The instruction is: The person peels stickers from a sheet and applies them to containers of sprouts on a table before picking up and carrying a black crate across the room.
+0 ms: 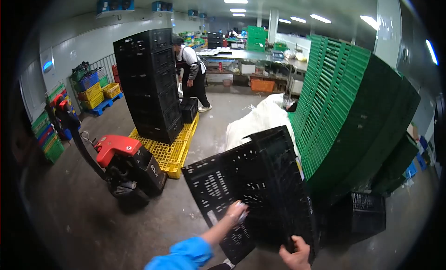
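A black perforated plastic crate [223,177] is tilted on its side in front of me, its slotted panel facing left. My right hand [297,253] grips the crate's lower right edge, with the thumb up and the fingers curled at the rim. Reaching across from a blue sleeve, my left hand [237,212] is closed close to the slotted panel. Something small and whitish shows at its fingers, too blurred to name. Behind the crate lies a large white sack [260,117].
Tall stacked green crates [325,103] stand to the right, with another black crate [367,212] low beside them. Left are a red pallet jack [118,149] and a yellow pallet [172,154] bearing stacked black crates [148,84]. A person [190,68] stands behind that stack, near a long worktable [237,55].
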### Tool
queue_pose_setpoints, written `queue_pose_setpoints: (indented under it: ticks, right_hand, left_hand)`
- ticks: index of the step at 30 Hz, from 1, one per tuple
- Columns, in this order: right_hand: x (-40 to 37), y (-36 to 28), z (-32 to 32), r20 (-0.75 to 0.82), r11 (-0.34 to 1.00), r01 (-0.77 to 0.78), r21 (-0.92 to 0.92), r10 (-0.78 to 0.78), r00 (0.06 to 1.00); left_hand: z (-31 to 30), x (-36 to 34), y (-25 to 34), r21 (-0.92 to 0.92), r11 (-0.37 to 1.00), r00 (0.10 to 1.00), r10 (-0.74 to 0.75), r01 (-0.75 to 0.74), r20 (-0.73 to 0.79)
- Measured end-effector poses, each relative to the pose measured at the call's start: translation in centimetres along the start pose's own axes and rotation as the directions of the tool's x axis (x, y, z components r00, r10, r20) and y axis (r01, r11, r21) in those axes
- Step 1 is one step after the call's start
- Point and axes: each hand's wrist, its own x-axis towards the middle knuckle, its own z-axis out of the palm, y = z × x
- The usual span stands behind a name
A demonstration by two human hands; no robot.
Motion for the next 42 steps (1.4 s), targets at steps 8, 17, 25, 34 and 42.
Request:
queue_pose_setpoints:
  ticks: [8,17,25,34,42]
  right_hand:
    - [-5.3,6.3,4.0,-0.039,0.970,0.183,-0.159,-0.192,0.981]
    - [-5.1,11.4,20.4,0.092,0.880,0.171,-0.443,-0.145,0.985]
    - [7.1,20.2,48.0,0.351,0.848,0.184,-0.496,0.002,0.936]
    - [-5.9,23.3,56.0,0.851,0.914,0.359,-0.190,-0.029,0.525]
    - [11.6,19.1,47.9,0.654,-0.329,-0.585,0.741,0.552,0.517]
  left_hand:
    - [-2.1,-3.1,5.5,-0.977,0.209,0.973,-0.216,-0.034,-0.080]
    - [-6.8,-5.0,13.9,-0.878,0.452,0.987,0.047,-0.157,-0.152]
    - [-13.2,-4.6,24.2,-0.854,0.487,0.983,-0.067,0.181,0.170]
    - [-21.3,6.6,27.2,-0.771,0.612,0.968,0.035,0.177,0.250]
    - [-32.9,16.8,4.7,-0.940,0.342,0.966,-0.245,0.006,-0.083]
